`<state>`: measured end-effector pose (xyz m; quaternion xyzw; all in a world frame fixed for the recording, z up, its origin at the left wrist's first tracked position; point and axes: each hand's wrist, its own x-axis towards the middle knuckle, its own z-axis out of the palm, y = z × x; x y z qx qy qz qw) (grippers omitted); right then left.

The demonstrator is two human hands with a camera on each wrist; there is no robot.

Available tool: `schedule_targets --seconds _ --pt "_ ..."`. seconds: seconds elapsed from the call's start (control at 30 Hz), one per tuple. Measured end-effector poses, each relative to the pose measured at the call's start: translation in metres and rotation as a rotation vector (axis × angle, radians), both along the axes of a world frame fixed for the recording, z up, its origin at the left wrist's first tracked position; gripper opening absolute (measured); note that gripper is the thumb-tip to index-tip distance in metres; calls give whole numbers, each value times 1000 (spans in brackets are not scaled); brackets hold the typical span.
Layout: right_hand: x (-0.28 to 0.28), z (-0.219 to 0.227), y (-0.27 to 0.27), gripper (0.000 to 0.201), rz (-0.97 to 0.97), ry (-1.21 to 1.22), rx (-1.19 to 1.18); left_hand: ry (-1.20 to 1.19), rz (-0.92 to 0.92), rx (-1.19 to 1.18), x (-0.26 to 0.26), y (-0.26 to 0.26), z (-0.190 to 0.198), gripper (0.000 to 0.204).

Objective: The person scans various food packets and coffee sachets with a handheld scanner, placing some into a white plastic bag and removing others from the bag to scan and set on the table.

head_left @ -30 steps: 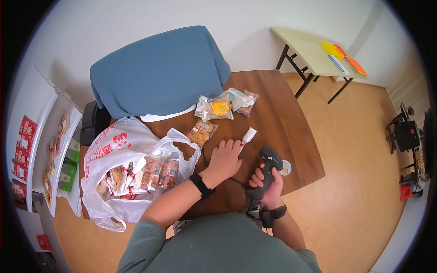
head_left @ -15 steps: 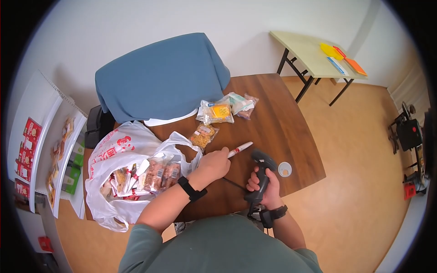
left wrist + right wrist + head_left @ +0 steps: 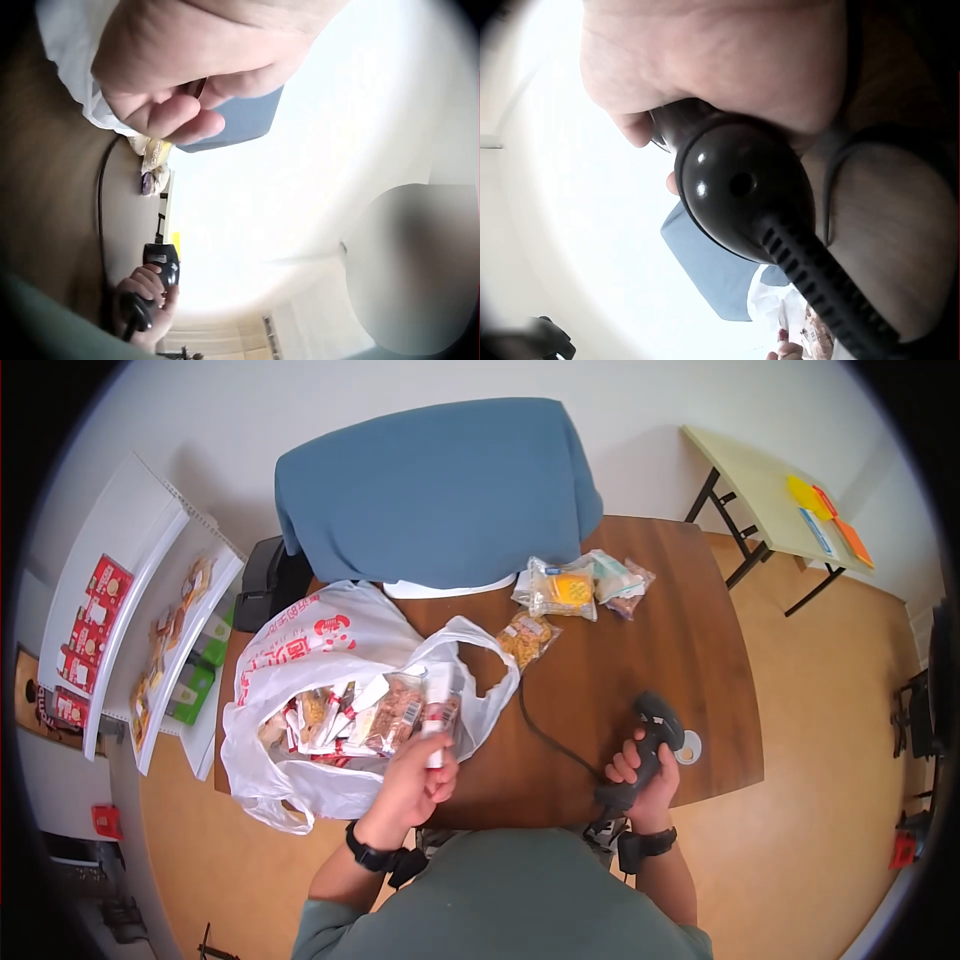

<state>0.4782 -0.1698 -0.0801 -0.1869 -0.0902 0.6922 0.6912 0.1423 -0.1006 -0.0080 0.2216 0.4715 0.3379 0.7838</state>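
My left hand (image 3: 412, 778) pinches a slim white-and-red stick packet (image 3: 438, 710), held upright over the right side of a white plastic bag (image 3: 300, 645). Inside the bag's mouth lie several snack packets (image 3: 340, 715), some with reddish-brown contents and barcodes. My right hand (image 3: 652, 785) grips a black handheld barcode scanner (image 3: 660, 735) by its handle above the table's front right. In the right wrist view the scanner's butt (image 3: 742, 184) and ribbed cord (image 3: 817, 289) fill the middle. Curled fingers (image 3: 176, 116) show in the left wrist view, where the packet is hidden.
A blue cloth (image 3: 430, 490) covers a bulky thing at the back of the brown table (image 3: 660, 640). Several snack packs (image 3: 565, 592) lie near it, with a bag of yellowish snacks (image 3: 528, 638) closer. A round white disc (image 3: 687, 748) lies beside the scanner. Shelves (image 3: 150, 650) stand left.
My left hand has carried the stick packet from mid-table leftward to the bag and tilted it upright. The scanner stays in my right hand. The head view has turned left.
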Motion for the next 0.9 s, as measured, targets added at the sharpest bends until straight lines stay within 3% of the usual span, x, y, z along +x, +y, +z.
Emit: schedule_targets --seconds 0.17,0.23,0.27,0.3,0.33,0.4,0.43,0.53,0.57,0.63,0.77,0.83,0.87,0.9 --pt "-2 -1 3 37 -1 20 -23 -69 389 0 -32 -24 12 19" --pt "-1 0 2 36 -11 -10 -27 -159 442 60 -48 -22 4 19" --pt "1 1 2 36 -11 -16 -29 -225 574 136 -52 -15 4 20" --pt "1 1 2 37 -11 -23 -27 -292 703 212 -52 -7 5 21" --pt "1 0 0 37 -13 -27 -26 -295 700 208 -46 3 13 21" --pt "1 -2 0 37 -11 -18 -18 -205 974 286 -29 20 32 24" --pt "0 -2 1 37 -8 -3 -7 -209 962 286 -23 19 30 24" --pt "0 -1 0 38 -12 -3 11 -401 320 160 -11 2 13 20" --pt "0 -1 0 38 -22 -3 10 -402 311 157 -7 2 7 20" --pt "0 0 1 38 -21 -1 12 -134 -193 330 9 3 1 18" --pt "2 -1 1 38 -10 -13 17 -6 -425 531 52 23 20 19" --pt "2 -1 1 38 8 -8 14 352 -687 882 71 45 11 24" --pt "2 -2 2 38 5 -10 22 352 -688 890 81 54 8 24" --pt "2 -3 1 38 -1 -2 22 530 -643 1020 90 63 3 27"
